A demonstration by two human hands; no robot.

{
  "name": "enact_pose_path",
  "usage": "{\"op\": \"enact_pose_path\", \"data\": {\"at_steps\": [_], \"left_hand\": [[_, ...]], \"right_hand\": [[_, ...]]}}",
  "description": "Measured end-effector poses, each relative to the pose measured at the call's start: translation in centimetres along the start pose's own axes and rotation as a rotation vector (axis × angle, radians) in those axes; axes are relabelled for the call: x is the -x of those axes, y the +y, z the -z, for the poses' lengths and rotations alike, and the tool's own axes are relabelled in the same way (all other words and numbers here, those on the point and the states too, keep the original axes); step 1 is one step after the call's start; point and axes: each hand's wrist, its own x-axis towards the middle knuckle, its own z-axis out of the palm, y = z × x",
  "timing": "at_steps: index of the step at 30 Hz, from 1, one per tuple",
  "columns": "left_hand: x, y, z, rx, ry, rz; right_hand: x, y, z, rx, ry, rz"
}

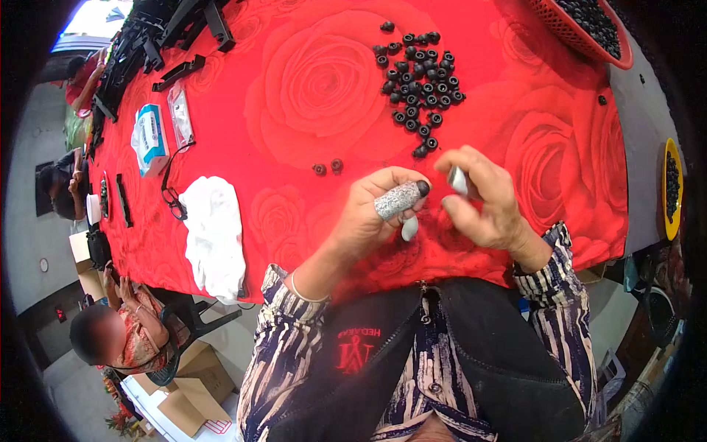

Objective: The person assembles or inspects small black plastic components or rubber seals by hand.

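My left hand is closed on a small black round part, pinched at the tip of the thumb. A speckled grey sleeve covers that thumb, and a whitish cover shows on a finger below it. Just to the right, my right hand has its thumb and curled fingers apart, with nothing visible between them. One of its fingers wears a whitish cover. Beyond both hands lies a loose pile of similar black round parts, several with pale rings. Two darker reddish-brown pieces lie left of the pile.
A red rose-patterned cloth covers the table. At the far right stands a red basket of black parts; a yellow tray is at the right edge. Left are a white cloth, glasses, a tissue pack and black brackets. Other people sit left.
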Motion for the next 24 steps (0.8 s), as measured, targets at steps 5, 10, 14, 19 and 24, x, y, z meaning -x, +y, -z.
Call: {"op": "enact_pose_path", "data": {"at_steps": [5,10,14,19,24], "left_hand": [[0.3,0.5,-0.9,-0.119,-0.008,-0.065],[0.4,0.8,-1.3,-0.217,0.050,-0.063],[0.5,0.7,-1.2,-0.222,0.046,-0.075],[0.4,0.7,-1.1,-0.235,0.034,-0.053],[0.5,0.8,-1.2,-0.241,0.041,-0.034]], "right_hand": [[-0.7,-0.5,0.4,-0.226,-0.131,-0.136],[-0.6,-0.3,0.4,-0.177,-0.111,-0.181],[-0.7,-0.3,0.4,-0.150,-0.160,-0.172],[-0.7,-0.2,0.5,-0.142,-0.172,-0.159],[-0.7,-0.3,0.5,-0.146,-0.179,-0.177]]}}
